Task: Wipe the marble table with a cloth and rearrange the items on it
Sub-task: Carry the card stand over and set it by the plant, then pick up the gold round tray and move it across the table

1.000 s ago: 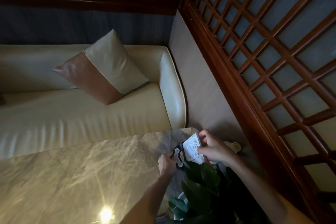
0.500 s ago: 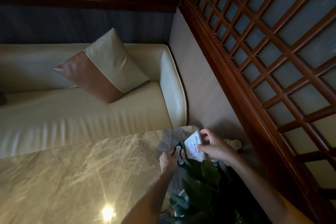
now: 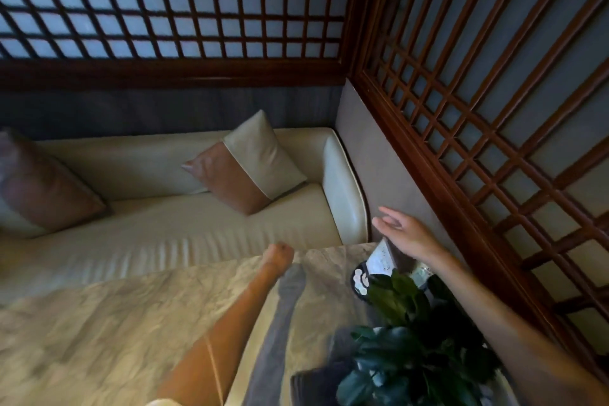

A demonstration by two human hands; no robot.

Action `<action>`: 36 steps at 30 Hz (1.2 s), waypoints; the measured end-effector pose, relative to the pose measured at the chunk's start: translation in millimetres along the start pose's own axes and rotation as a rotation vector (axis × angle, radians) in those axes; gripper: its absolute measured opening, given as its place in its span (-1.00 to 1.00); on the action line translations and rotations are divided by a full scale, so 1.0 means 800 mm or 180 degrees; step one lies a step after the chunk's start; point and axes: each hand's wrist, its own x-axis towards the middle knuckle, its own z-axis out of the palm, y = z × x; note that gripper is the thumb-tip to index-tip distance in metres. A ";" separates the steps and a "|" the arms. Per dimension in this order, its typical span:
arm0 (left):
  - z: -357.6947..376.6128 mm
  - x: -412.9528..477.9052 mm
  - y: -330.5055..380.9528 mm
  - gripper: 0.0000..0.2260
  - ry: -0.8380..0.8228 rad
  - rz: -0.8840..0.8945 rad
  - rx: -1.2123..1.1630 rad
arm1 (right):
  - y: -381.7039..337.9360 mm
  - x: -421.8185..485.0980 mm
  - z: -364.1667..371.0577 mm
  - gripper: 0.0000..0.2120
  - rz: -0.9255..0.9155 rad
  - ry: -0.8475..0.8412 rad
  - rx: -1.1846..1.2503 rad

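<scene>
The marble table (image 3: 115, 323) fills the lower left of the head view. At its far right corner a white card with dark writing (image 3: 382, 257) stands propped against a dark holder with pale round buttons (image 3: 361, 280). My right hand (image 3: 403, 232) hovers just above and behind the card, fingers spread, holding nothing. My left hand (image 3: 278, 255) is a closed fist above the table's far edge, apart from the card, casting a long shadow on the marble. No cloth is visible.
A dark green potted plant (image 3: 412, 339) stands at the table's near right and hides part of the holder. A cream sofa (image 3: 164, 227) with two cushions (image 3: 250, 161) lies beyond the table. Wooden lattice screens (image 3: 494, 142) close off the right and back.
Both hands have let go of the card and holder. The right hand lifted up and opened; the left hand pulled away to the left. The view tilted upward.
</scene>
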 end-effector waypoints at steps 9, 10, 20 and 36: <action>-0.212 -0.231 -0.100 -0.76 0.1134 0.0717 0.0645 | -0.133 -0.192 0.154 -0.59 -0.1329 0.0373 -0.0405; -0.224 -0.259 -0.129 -0.77 0.1230 0.0751 0.0661 | -0.133 -0.219 0.183 -0.62 -0.1399 0.0417 -0.0328; -0.229 -0.464 -0.447 -0.78 0.0832 0.0279 0.0986 | -0.033 -0.437 0.430 -0.58 -0.0674 -0.0275 -0.0470; -0.227 -0.547 -0.575 -0.73 0.1191 -0.0443 0.0193 | -0.039 -0.473 0.534 -0.59 -0.0855 -0.0947 -0.0670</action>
